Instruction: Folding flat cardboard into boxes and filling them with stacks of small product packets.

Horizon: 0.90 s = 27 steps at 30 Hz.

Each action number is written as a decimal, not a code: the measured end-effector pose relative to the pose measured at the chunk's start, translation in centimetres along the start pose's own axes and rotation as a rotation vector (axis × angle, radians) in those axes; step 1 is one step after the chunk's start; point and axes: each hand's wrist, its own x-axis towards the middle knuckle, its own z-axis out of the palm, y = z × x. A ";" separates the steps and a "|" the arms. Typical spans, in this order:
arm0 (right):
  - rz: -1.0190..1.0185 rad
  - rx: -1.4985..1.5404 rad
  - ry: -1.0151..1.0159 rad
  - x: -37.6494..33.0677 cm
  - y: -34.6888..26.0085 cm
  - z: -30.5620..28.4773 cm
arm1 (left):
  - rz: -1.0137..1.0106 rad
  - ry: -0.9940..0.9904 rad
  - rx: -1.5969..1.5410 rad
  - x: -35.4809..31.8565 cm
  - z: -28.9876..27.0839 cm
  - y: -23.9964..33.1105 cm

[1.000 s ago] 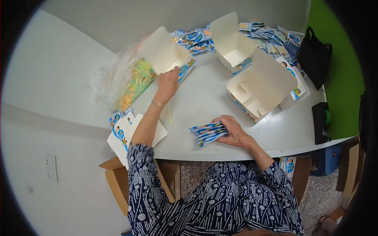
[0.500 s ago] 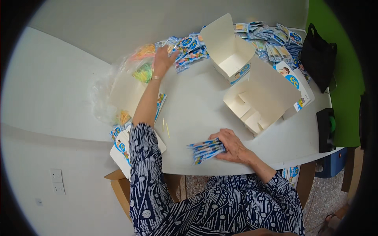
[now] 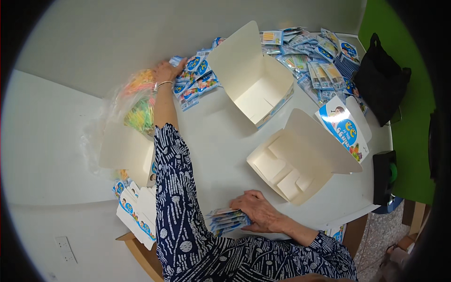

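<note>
My right hand is closed round a stack of small blue-and-white sachets at the table's near edge. My left arm stretches to the far left, where my left hand rests at the end of a row of sachets. Its fingers look stretched out over the packets, partly hidden from view. Beside that wrist lies a clear plastic bag with orange sticks and green sticks in it. Two open white cartons, one far and one nearer, stand in the middle and to the right.
More sachets are heaped along the back right. A printed white box, a black bag and a black tape dispenser line the right side. At left are an open carton and flat printed cartons.
My left hand has moved onto the sachets at the far end of the row. The view has shifted, and my right hand still grips the stack near the table edge.
</note>
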 end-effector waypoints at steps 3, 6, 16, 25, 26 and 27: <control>-0.028 -0.007 -0.011 0.2 -0.5 0.5 | 0.012 -0.174 -0.061 0.3 -0.9 -2.0; -0.046 -0.018 0.024 0.0 -0.4 0.2 | 0.120 -0.117 -0.095 -2.2 -1.7 -0.3; -0.164 -0.093 0.135 -0.2 1.2 1.6 | 0.285 0.112 -0.137 -19.2 -7.1 1.9; -0.077 -0.095 0.204 -0.8 0.3 1.2 | 0.285 -0.300 -0.561 -29.5 -14.8 -1.8; -0.024 -0.064 0.176 -1.1 -0.4 1.0 | 0.358 -0.209 -0.552 -30.6 -15.2 -2.2; -0.024 -0.064 0.176 -1.2 -0.8 0.8 | 0.430 -0.120 -0.543 -31.6 -15.5 -2.6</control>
